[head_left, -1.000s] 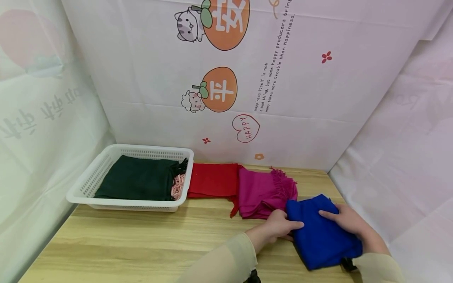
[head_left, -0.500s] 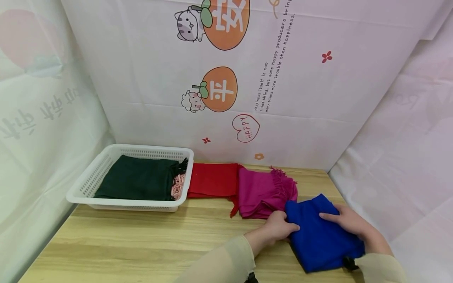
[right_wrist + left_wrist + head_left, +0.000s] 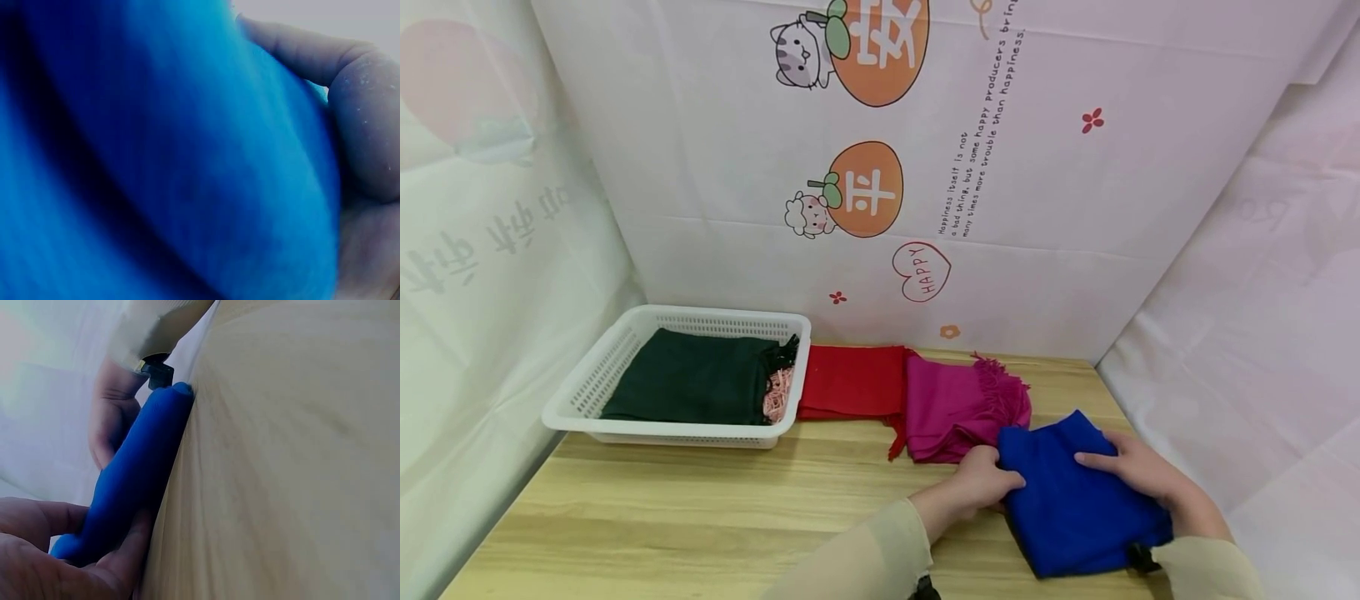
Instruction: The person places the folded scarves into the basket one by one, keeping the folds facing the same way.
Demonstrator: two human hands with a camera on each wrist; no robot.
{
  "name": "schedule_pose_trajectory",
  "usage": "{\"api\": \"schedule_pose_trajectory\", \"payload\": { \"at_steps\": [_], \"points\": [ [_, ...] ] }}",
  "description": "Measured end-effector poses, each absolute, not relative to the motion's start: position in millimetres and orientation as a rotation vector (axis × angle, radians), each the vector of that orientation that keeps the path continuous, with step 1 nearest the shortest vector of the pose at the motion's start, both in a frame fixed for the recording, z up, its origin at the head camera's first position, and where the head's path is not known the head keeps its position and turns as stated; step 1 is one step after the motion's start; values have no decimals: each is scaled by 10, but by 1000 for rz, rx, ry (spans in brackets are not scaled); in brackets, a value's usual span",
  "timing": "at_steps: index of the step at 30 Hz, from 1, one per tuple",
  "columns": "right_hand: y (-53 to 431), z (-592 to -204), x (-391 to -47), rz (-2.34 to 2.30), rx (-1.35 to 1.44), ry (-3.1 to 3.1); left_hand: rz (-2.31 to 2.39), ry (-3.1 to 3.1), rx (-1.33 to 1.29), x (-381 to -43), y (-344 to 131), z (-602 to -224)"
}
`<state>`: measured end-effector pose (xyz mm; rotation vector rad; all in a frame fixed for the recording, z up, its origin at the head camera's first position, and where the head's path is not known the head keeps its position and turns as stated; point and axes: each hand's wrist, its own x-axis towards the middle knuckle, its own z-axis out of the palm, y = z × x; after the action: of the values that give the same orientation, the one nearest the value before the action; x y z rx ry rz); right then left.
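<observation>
Both my hands grip the folded blue cloth (image 3: 1086, 508) near the right edge of the desk (image 3: 700, 517).
My left hand (image 3: 979, 482) pinches its left side, thumb above and fingers beneath; my right hand (image 3: 1138, 465) grips the other side, thumb on top, remaining fingers mostly hidden. I judge this to be the positioning step, with the next move calling for an even hold so no layer slips. The wool-like bundle is thick, matte and round-folded, beside the fringed magenta cloth (image 3: 943, 408); towards the far edge lie the flatter red cloth (image 3: 853, 382) and rigid, perforated white basket (image 3: 677, 430).
</observation>
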<state>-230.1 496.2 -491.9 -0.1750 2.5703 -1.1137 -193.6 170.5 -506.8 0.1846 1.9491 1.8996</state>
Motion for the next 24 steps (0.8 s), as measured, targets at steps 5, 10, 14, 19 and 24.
{"api": "schedule_pose_trajectory", "payload": {
  "at_steps": [5, 10, 14, 19, 24],
  "points": [
    [4925, -4919, -2302, -1146, -176, 2543, 1889, 1926, 203, -1956, 1621, -5050],
    [4868, -4909, -2299, -1177, -165, 2515, 1852, 1929, 245, -1984, 1540, -5056],
    [4827, -4906, -2300, -1166, -152, 2536, 1840, 1914, 256, -1995, 1494, -5069],
    [4765, -4897, -2292, -1136, -163, 2564, 1823, 1880, 280, -2027, 1429, -5084],
    [4697, -4881, -2286, -1133, -179, 2561, 1824, 1847, 295, -2027, 1351, -5096]
  ]
}}
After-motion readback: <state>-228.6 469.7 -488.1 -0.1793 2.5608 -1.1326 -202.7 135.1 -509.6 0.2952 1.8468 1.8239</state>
